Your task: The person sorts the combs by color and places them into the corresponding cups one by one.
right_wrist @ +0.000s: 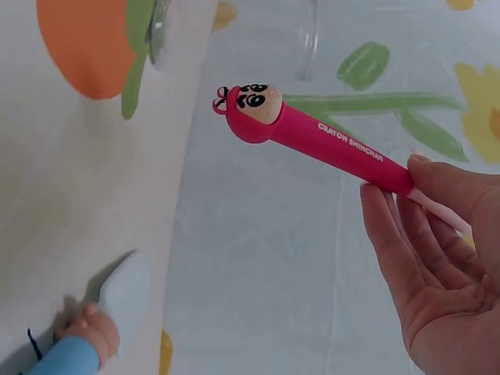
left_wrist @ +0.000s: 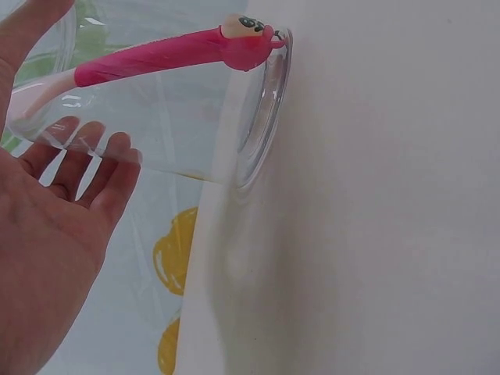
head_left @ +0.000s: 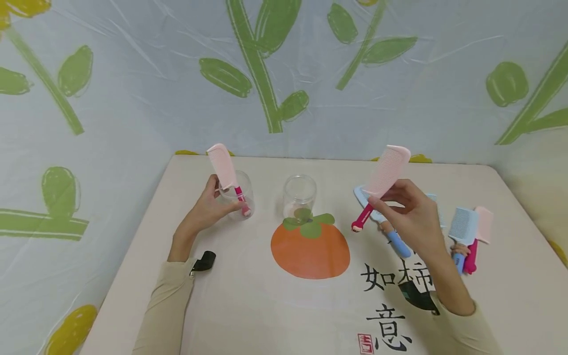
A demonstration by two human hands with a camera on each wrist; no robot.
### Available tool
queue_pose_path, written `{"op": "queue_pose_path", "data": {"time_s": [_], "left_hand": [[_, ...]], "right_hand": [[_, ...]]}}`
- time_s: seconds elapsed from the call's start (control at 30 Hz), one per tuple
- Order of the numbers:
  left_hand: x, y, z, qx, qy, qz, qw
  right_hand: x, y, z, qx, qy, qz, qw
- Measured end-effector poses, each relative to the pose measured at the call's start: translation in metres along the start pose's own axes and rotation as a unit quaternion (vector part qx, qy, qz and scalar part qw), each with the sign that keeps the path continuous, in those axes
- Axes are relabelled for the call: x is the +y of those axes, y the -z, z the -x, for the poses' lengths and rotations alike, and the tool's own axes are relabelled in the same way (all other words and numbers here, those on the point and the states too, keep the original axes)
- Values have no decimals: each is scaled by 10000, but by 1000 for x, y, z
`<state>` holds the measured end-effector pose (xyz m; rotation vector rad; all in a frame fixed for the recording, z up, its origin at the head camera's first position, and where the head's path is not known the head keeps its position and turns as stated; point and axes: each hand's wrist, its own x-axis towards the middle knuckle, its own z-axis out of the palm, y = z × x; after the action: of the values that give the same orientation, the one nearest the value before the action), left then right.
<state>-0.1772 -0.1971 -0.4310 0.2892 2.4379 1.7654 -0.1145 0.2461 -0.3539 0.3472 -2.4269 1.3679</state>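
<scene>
My left hand (head_left: 205, 211) holds a clear jar (head_left: 250, 195) at the table's left side, fingers and thumb on opposite sides of it. Inside leans a pink comb (head_left: 223, 166), its dark pink handle (left_wrist: 156, 58) down and its toothed part above the rim. The handle ends in a small character head near the jar's bottom. Further right, my right hand (head_left: 414, 217) pinches a second pink comb (head_left: 385, 172) where toothed part and handle meet. This comb is raised above the table, teeth part up, its character-head handle (right_wrist: 336, 148) pointing down and left.
A second clear jar (head_left: 300, 193) stands between the hands, near a printed orange persimmon (head_left: 310, 254). Under and beside my right hand lie a light blue comb (head_left: 399, 242), another blue comb (head_left: 463, 224) and a pink comb (head_left: 484, 224); a further blue one is partly hidden.
</scene>
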Motion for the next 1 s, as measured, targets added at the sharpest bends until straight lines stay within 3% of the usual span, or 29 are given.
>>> {"op": "queue_pose_path", "data": {"time_s": [0.23,0.37,0.57,1.0], "left_hand": [[1,-1,-2,-19,-79,8,10000],[0,0,-2,15,-37,-30,10000],[0,1,-1,-8,-78,-1,10000],[2,-1,-2,33,-168,117,9998]], "right_hand": [[-10,-15,-5,-171,252,-412,9987],[-15,-23,-8,-235,363,-393,9983],[-23,-34,-13,-213,455,-304,9983],[-38,-54,-20,-339,514,-791,9950]]}}
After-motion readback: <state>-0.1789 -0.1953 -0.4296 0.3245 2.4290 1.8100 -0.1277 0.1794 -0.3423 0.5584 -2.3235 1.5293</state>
